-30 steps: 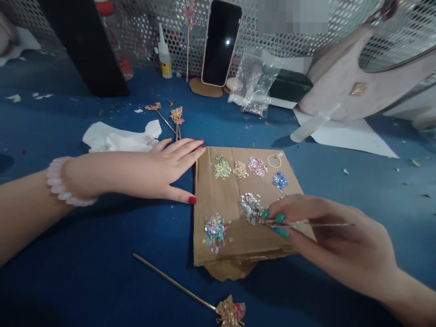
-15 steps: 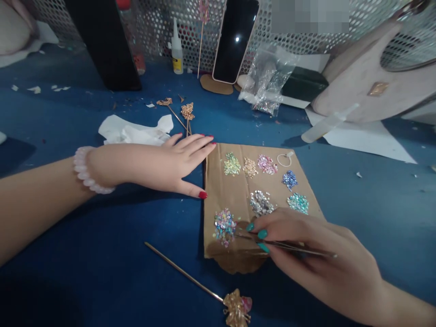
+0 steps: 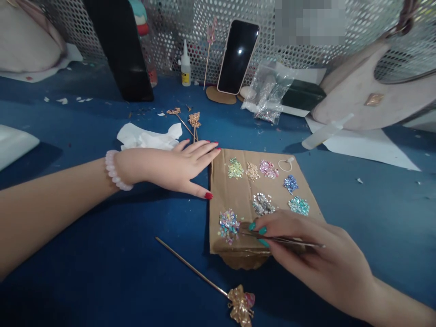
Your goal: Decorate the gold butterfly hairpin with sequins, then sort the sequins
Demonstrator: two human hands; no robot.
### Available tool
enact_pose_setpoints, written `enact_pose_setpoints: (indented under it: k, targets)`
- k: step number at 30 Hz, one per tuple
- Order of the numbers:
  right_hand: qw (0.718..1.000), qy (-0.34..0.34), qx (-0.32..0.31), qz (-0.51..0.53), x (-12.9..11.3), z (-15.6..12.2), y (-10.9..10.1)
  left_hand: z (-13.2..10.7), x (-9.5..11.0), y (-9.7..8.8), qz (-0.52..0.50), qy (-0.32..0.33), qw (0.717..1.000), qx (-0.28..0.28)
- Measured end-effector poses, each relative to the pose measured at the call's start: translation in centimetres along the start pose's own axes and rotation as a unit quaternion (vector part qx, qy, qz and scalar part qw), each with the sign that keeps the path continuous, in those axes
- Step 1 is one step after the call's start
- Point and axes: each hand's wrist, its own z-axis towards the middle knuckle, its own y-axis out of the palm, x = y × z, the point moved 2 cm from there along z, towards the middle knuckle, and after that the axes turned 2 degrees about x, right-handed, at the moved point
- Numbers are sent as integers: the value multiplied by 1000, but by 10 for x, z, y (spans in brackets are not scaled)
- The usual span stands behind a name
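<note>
Laying the left hand (image 3: 180, 170) palm down beside the cardboard's left edge, open, with fingers spread toward the far left corner and a red-nailed thumb at the edge. Bringing the right hand (image 3: 320, 254) in over the near right corner, closed in a pinch of thumb and teal-nailed fingers on a slim pair of metal tweezers (image 3: 299, 242). Pointing the tips left, just beside the multicoloured heap of tiny sequins (image 3: 228, 225) near the near left corner; running the long axis nearly parallel to the near edge, slanting slightly nearward at the rear. Too small to tell what is between the tips.

Underneath, a squarish sheet of brown cardboard (image 3: 231, 190) on a blue desk (image 3: 129, 254), also bearing a silver heap (image 3: 263, 204) in the middle and a teal heap (image 3: 299, 205) by the right edge. Off the near edge, a gold metal stick with a butterfly head (image 3: 207, 280), plain end pointing far left. Toward the desk's far edge, a pink-rimmed upright phone (image 3: 238, 56) before a perforated metal panel (image 3: 200, 34).
</note>
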Motion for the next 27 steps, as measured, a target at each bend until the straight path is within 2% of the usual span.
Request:
enact_pose_setpoints:
  k: [2,5,8,16,27]
  targets:
    - [1000,1,1,-4,1,-1,0,2,-1,1,6,-1,1000,-7]
    - [1000,8,-2,-7,2,-3,0,6,-4,4,38,-14,997,-72]
    - [1000,15,-1,-11,2,-4,1,11,-6,6,62,-25,993,-100]
    - [1000,-4,-7,0,2,-3,1,11,-9,8,64,-12,994,-93]
    - [1000,8,-1,-23,2,-6,2,13,-8,8,59,-18,993,-96]
